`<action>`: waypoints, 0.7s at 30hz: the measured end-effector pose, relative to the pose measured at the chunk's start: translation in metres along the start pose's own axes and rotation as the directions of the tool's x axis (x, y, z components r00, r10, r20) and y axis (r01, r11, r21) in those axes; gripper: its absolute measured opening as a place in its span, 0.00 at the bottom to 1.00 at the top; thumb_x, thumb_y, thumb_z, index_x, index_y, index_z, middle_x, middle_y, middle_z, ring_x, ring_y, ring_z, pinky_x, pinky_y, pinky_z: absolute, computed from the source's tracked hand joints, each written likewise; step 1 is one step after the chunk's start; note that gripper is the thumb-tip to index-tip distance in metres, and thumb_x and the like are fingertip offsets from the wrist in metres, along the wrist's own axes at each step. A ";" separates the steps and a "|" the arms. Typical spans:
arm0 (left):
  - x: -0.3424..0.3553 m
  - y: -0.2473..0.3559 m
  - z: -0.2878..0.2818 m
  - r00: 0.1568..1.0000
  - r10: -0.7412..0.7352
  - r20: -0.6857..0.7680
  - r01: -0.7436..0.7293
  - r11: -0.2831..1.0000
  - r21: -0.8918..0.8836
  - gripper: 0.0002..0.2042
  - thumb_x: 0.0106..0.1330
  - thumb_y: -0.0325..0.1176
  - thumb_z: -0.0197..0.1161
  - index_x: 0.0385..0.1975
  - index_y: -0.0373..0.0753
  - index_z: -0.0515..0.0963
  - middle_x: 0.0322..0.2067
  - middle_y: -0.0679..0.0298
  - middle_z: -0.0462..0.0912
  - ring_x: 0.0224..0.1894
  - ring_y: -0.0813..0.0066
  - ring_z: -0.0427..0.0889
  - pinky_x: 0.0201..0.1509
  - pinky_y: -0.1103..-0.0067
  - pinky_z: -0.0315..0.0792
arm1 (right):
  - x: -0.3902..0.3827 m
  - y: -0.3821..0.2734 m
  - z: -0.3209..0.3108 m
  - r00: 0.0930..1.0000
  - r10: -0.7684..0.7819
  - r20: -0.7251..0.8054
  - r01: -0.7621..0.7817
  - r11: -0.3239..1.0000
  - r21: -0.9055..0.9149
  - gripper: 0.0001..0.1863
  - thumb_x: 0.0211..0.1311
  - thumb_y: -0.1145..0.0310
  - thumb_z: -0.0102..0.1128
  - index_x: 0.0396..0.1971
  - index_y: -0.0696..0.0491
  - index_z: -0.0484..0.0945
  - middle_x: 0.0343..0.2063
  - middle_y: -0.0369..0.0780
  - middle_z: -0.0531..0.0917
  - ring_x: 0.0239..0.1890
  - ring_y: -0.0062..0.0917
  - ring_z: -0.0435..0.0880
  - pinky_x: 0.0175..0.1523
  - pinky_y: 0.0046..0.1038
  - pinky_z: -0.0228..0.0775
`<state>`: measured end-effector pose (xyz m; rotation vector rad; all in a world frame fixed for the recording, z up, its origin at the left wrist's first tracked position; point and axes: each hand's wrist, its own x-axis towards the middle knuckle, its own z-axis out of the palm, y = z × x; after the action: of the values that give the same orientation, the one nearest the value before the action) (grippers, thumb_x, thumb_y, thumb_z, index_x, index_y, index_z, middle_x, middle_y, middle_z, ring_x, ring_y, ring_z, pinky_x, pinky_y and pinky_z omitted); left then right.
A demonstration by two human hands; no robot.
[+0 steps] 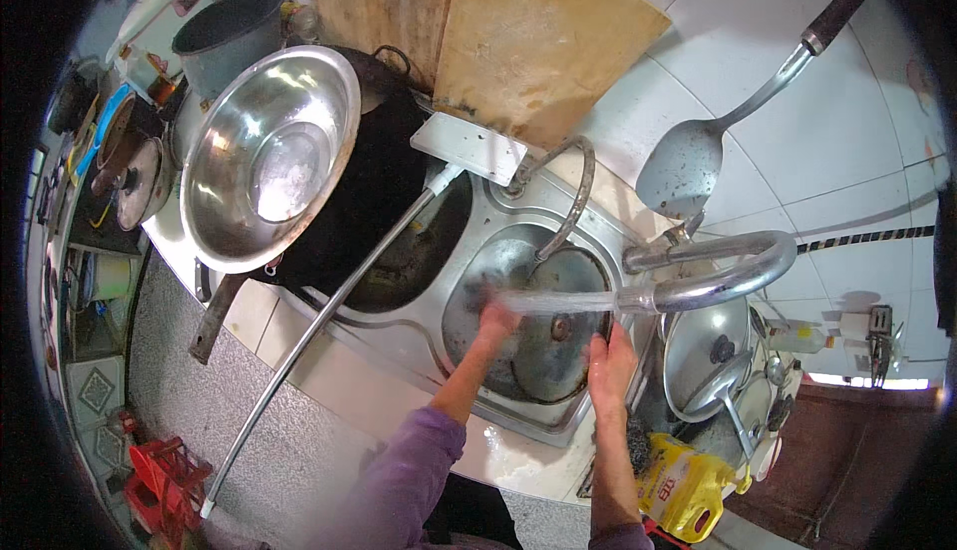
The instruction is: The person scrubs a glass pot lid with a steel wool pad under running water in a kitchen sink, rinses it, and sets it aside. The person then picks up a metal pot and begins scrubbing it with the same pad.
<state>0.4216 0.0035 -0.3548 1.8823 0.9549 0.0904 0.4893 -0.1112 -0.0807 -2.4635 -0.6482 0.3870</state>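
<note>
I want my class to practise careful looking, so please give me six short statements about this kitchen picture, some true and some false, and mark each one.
1. Water runs from the faucet into the sink. True.
2. The left hand grips the faucet. False: it is in the running water.
3. The right hand is at the rim of a round lid. True.
4. The large metal bowl stands right of the sink. False: it is on the left.
5. The metal spatula lies in the sink. False: it is up by the tiled wall.
6. A yellow jug is right of the right forearm. True.
</note>
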 end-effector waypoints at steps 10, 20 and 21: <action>-0.038 0.043 -0.058 0.962 -0.258 -0.085 0.217 0.917 -0.334 0.35 0.51 0.52 0.58 0.55 0.36 0.61 0.53 0.46 0.64 0.57 0.53 0.61 0.60 0.71 0.56 | -0.010 0.037 0.030 0.918 0.380 0.109 -0.316 0.538 0.782 0.05 0.55 0.77 0.48 0.32 0.58 0.68 0.20 0.35 0.72 0.18 0.20 0.72 0.22 0.22 0.67; -0.066 0.052 -0.117 0.937 -0.278 0.212 0.301 0.337 -0.892 0.29 0.48 0.41 0.66 0.50 0.37 0.67 0.45 0.57 0.72 0.48 0.63 0.71 0.52 0.71 0.63 | -0.053 0.040 -0.010 0.873 0.428 0.235 -0.331 0.165 0.929 0.09 0.52 0.77 0.51 0.35 0.60 0.68 0.25 0.44 0.77 0.25 0.31 0.78 0.30 0.31 0.74; -0.073 0.062 -0.123 0.924 -0.251 0.288 0.351 0.260 -0.900 0.28 0.49 0.41 0.64 0.50 0.37 0.66 0.44 0.57 0.73 0.47 0.64 0.72 0.51 0.70 0.63 | -0.056 0.041 -0.016 0.873 0.432 0.227 -0.315 0.141 0.939 0.09 0.52 0.76 0.51 0.35 0.59 0.69 0.26 0.44 0.78 0.25 0.32 0.79 0.31 0.32 0.74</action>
<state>0.3527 0.0336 -0.2183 0.5392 0.8726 0.2729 0.4635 -0.1770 -0.0844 -1.2924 0.3198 0.6135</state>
